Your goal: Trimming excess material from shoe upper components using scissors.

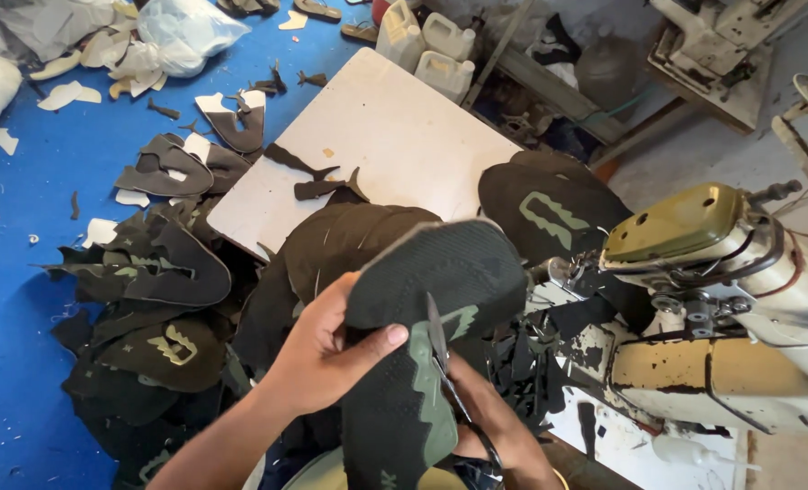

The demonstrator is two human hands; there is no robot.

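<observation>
My left hand (327,349) grips a dark knitted shoe upper (440,272) with a pale green trim, thumb pressed on its front face. My right hand (490,422), below and behind the piece, holds small scissors (440,349) whose blades point up against the green trim. The upper is held in front of me, left of an old cream sewing machine (722,299). More dark uppers lie stacked on the white table (395,136) just beyond my hands.
Piles of dark shoe uppers (150,299) and pale offcuts lie on the blue floor (23,200) at left. White plastic jugs (427,41) stand behind the table. A second sewing machine (722,45) is at top right.
</observation>
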